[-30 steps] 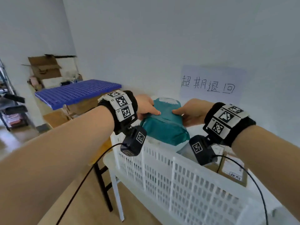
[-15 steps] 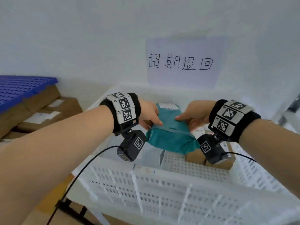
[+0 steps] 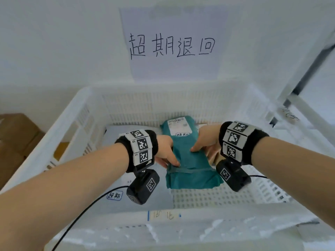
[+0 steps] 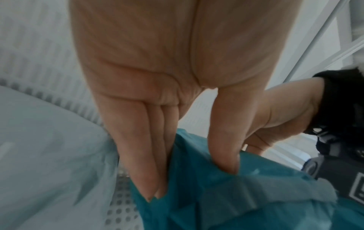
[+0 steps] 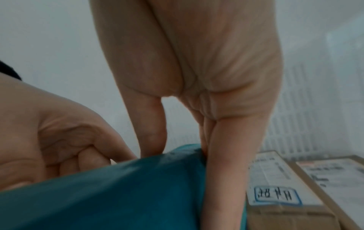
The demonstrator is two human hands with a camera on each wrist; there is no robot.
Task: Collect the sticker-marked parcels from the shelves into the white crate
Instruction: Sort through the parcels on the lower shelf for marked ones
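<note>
A teal soft parcel [image 3: 188, 160] with a white shipping label and a small handwritten sticker lies lengthwise low inside the white crate [image 3: 181, 98]. My left hand [image 3: 167, 155] pinches its left edge, thumb on top and fingers beneath; the left wrist view shows the teal parcel [image 4: 226, 199] between thumb and fingers. My right hand [image 3: 203, 142] grips the right edge the same way, seen in the right wrist view on the teal parcel [image 5: 118, 189]. Whether the parcel touches the crate floor I cannot tell.
A grey-white parcel [image 3: 137, 194] with a blue-framed sticker lies at the crate's left. Cardboard boxes [image 5: 285, 194] with stickers lie right of the teal one. A handwritten paper sign [image 3: 172, 46] hangs on the wall. Brown cartons [image 3: 16, 138] stand left; a white rack frame [image 3: 297, 98] stands right.
Both hands have carried the teal parcel from above the crate's rim down into the crate. The view has tipped down over the crate.
</note>
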